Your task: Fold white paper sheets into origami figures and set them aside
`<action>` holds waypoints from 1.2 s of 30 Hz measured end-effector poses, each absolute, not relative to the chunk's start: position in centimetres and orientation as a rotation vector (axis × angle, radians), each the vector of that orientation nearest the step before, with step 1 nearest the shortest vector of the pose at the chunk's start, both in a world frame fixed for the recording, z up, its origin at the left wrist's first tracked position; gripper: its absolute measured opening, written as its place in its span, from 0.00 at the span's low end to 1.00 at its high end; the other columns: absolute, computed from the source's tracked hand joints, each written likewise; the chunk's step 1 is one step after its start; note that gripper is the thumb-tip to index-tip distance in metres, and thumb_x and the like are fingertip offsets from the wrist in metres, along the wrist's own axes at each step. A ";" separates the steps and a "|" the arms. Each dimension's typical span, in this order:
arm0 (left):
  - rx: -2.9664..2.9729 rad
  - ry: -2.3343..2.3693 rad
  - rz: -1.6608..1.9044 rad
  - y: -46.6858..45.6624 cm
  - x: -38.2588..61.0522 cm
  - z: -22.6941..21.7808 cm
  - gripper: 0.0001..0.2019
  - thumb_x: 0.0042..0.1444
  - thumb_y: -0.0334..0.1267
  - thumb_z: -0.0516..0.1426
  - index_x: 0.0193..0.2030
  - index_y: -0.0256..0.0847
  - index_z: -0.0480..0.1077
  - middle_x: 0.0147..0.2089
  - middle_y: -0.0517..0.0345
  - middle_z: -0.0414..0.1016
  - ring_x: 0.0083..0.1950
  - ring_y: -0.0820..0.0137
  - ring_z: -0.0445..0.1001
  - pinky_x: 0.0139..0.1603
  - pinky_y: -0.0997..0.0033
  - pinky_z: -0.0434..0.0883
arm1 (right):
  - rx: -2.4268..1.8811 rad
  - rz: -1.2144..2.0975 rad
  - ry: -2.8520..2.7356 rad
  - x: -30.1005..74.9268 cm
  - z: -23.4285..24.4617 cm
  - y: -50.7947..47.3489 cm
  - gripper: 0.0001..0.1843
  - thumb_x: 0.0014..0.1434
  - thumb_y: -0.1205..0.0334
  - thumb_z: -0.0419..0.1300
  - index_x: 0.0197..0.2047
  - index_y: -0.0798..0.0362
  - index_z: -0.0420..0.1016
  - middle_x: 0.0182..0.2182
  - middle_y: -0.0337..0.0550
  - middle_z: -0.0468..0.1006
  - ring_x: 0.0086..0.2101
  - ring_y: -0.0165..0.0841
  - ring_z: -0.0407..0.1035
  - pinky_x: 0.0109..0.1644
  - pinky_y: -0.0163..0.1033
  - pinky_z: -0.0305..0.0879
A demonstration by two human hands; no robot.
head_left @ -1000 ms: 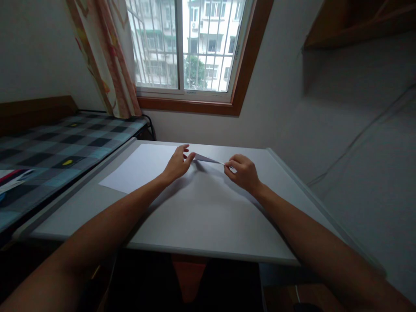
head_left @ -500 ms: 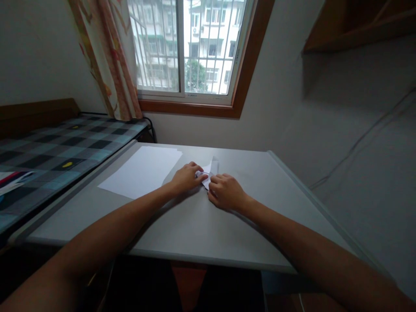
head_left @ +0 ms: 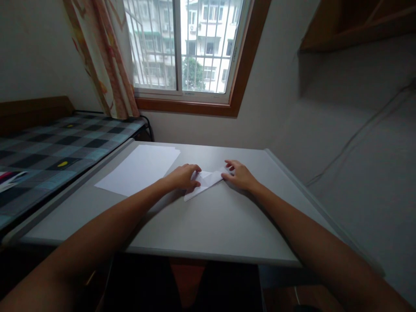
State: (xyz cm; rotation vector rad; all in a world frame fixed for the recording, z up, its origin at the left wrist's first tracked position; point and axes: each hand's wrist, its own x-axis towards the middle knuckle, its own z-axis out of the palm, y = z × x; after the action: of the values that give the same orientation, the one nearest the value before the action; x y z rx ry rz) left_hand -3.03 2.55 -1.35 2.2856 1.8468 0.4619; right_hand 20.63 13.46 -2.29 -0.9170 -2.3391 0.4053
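Note:
A piece of folded white paper [head_left: 208, 180] lies slantwise on the table, its near left corner pointing toward me and its far right end slightly higher. My left hand [head_left: 186, 177] grips the paper's left side, thumb nearer to me and fingers on the far side. At the opposite end, my right hand [head_left: 239, 174] has its thumb and curled fingers around the right tip. That tip is partly hidden by the fingers. Fold lines show in the stretch of paper between the two hands.
Several flat white sheets [head_left: 136, 169] lie at the table's back left. The light table [head_left: 208, 229] stands below a barred window [head_left: 208, 52]. Left of it is a bed with a checked cover [head_left: 94, 143]. A wooden shelf [head_left: 357, 34] hangs at upper right.
My right hand has moved right and away from me, apart from the left hand. The paper has turned and now lies stretched between both hands, with more of it showing.

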 end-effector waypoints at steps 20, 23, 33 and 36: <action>2.614 1.794 0.590 2.4 0.3 -3.0 0.22 0.61 0.50 0.49 0.53 0.37 0.67 0.50 0.45 0.68 0.51 0.58 0.66 0.54 0.56 0.63 | -0.529 0.420 -2.441 19.4 -2.3 11.1 0.02 0.52 0.66 0.61 0.31 0.55 0.73 0.29 0.43 0.72 0.32 0.32 0.65 0.38 0.39 0.62; 2.598 1.811 0.614 2.3 0.4 -3.0 0.22 0.60 0.50 0.50 0.55 0.39 0.66 0.51 0.45 0.67 0.52 0.58 0.64 0.54 0.55 0.62 | -0.548 0.500 -2.420 19.5 -1.8 11.1 0.08 0.53 0.58 0.62 0.33 0.54 0.74 0.32 0.44 0.73 0.34 0.33 0.66 0.38 0.39 0.63; 2.575 1.779 0.734 2.0 0.4 -2.9 0.26 0.56 0.52 0.55 0.58 0.42 0.61 0.53 0.46 0.64 0.53 0.56 0.63 0.54 0.53 0.63 | -0.969 1.114 -2.083 20.4 -1.6 13.6 0.16 0.55 0.52 0.57 0.33 0.57 0.75 0.26 0.44 0.75 0.23 0.29 0.65 0.25 0.35 0.59; 2.597 1.704 0.773 1.9 0.4 -2.9 0.23 0.57 0.49 0.55 0.57 0.43 0.62 0.54 0.47 0.64 0.54 0.57 0.62 0.55 0.54 0.62 | -0.995 1.254 -2.106 20.7 -1.4 13.4 0.14 0.51 0.54 0.61 0.33 0.57 0.76 0.22 0.41 0.74 0.20 0.26 0.63 0.22 0.32 0.56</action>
State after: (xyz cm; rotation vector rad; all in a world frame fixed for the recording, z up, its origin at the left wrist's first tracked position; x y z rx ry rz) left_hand 0.43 1.87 -2.89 2.5967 1.7042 0.7727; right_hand 20.72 13.38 -1.40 -0.9955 -2.1058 1.2541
